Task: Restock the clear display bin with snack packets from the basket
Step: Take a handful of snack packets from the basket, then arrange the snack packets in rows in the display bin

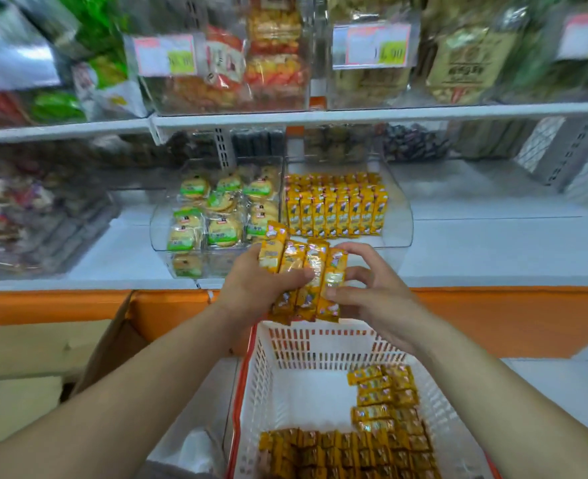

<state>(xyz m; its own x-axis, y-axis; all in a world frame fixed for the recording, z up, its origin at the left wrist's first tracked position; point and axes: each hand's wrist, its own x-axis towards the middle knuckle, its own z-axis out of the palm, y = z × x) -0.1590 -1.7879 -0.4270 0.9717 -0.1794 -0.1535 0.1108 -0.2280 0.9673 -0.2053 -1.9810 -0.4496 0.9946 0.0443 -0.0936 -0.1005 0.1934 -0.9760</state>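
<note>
both my left hand (251,285) and my right hand (365,292) gripped a fanned bunch of yellow snack packets (303,274) above the white basket (268,371), just before the clear bin (398,216) on the shelf (493,243).

A clear display bin (398,233) on the shelf (493,243) holds upright rows of yellow snack packets (334,209). A fanned bunch (303,278) of perhaps four is gripped between left hand (251,288) and right hand (372,295), above a white slotted basket (320,344) where more packets (382,409) lie flat.
</note>
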